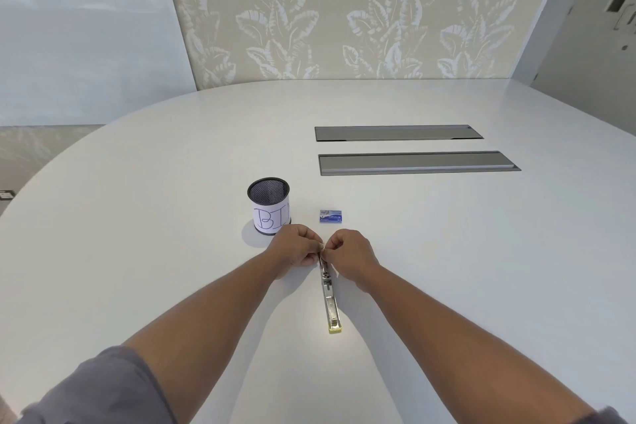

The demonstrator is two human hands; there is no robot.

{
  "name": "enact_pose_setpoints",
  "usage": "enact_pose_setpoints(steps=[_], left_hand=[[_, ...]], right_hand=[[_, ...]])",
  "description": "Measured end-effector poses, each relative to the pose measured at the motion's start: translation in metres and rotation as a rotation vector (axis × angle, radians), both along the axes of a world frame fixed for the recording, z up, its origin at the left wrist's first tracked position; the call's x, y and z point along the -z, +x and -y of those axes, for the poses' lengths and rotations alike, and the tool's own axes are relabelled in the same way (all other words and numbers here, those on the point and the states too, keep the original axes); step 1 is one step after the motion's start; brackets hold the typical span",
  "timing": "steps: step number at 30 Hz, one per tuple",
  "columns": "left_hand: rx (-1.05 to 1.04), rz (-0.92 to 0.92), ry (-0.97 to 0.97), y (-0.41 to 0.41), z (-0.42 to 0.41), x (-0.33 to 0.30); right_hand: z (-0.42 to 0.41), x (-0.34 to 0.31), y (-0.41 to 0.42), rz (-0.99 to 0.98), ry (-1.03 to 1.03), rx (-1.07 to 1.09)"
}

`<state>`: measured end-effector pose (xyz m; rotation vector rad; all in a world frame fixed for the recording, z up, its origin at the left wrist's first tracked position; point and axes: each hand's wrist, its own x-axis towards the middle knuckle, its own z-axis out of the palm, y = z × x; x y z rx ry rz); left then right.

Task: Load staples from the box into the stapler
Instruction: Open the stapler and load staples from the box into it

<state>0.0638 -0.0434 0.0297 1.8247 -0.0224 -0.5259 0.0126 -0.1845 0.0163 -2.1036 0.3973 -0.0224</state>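
Note:
A metal stapler [329, 299] lies swung open flat on the white table [137, 217], its yellow-tipped end toward me. My left hand [295, 248] and my right hand [351, 256] meet over its far end, fingertips pinched together on that end. Something small and silvery shows between the fingertips; I cannot tell whether it is staples or part of the stapler. The small blue staple box [331, 216] lies closed on the table just beyond my hands, touched by neither.
A black mesh cup [269, 205] with a white paper label reading "BI" stands left of the box, close behind my left hand. Two long grey cable hatches [413, 162] are set in the table farther back right.

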Motion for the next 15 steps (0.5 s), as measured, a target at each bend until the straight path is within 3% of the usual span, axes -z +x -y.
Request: enact_pose_setpoints(steps=[10, 15], left_hand=[[-0.016, -0.001, -0.054, 0.000, 0.002, 0.002], [-0.028, 0.018, -0.047, 0.001, 0.003, 0.006]], right_hand=[[0.007, 0.016, -0.016, 0.162, 0.011, -0.050], [-0.002, 0.018, -0.026, 0.184, -0.126, -0.067]])
